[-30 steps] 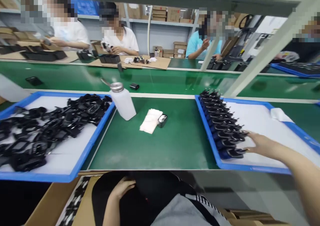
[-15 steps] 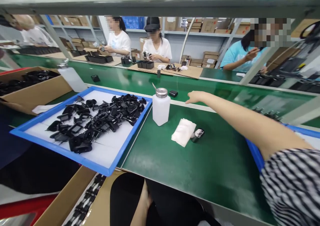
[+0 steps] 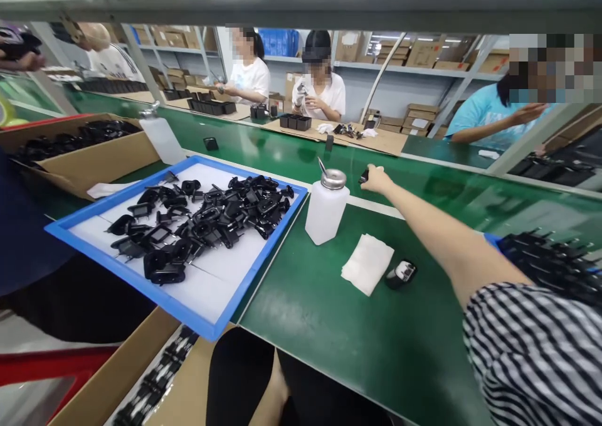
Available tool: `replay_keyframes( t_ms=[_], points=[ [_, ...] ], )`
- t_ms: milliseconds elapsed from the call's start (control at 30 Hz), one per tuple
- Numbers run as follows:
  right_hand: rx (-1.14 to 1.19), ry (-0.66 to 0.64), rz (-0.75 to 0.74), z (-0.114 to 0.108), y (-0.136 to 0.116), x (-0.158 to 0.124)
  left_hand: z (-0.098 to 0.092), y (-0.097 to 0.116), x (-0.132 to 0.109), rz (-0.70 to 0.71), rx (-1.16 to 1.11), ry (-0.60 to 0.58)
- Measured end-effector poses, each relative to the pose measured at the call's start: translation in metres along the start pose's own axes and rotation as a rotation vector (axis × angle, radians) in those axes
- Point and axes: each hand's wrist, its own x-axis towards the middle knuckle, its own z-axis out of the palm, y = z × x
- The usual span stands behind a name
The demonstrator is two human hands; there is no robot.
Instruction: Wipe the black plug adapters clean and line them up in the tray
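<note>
The person's right hand [image 3: 376,179] reaches out over the green rubber bench mat [image 3: 376,344], its fingers [image 3: 371,178] pressed together and pinching a small black piece [image 3: 364,175] (too small to make out its exact form) at the far edge of the mat, just beside the metal top of a dispenser bottle [image 3: 327,213]. That bottle is translucent white plastic with a thin curved spout. A striped sleeve [image 3: 531,357] covers the arm near the right edge.

To the near right of the bottle lies a soft, folded white wipe [image 3: 367,263], touching a glossy black-and-silver adapter [image 3: 401,274]. Left of the bottle, a blue-rimmed tray [image 3: 244,172] with a pale foam liner [image 3: 188,282] holds a loose heap of matte black plug adapters [image 3: 202,219], their metal prongs jutting at all angles. More pronged adapters [image 3: 545,263] stand in close rows at the right. A cardboard box [image 3: 89,162] sits at the far left, and workers sit along the far bench.
</note>
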Motion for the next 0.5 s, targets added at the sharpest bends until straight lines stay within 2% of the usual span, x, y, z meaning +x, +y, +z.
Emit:
replay_keyframes(
  t_ms=[67, 133, 200, 267, 400, 500],
  points=[
    [-0.006, -0.032, -0.043, -0.019, 0.009, -0.017, -0.003, -0.008, -0.002, -0.044, 0.032, 0.026],
    [-0.039, -0.070, -0.174, -0.038, 0.020, -0.044, -0.005, -0.012, -0.003, -0.076, 0.046, 0.027],
    [-0.087, -0.097, -0.290, -0.052, 0.034, -0.082, -0.007, -0.014, -0.004, -0.094, 0.055, 0.030],
    [-0.112, -0.131, -0.263, -0.058, 0.047, -0.125, -0.007, -0.015, -0.006, -0.104, 0.060, 0.036],
    [-0.023, -0.252, -0.138, -0.044, 0.065, -0.201, -0.005, -0.018, -0.013, -0.132, 0.042, 0.042],
    [0.085, -0.311, -0.140, -0.021, 0.069, -0.230, 0.001, -0.023, -0.016, -0.143, 0.048, 0.065]
  ],
)
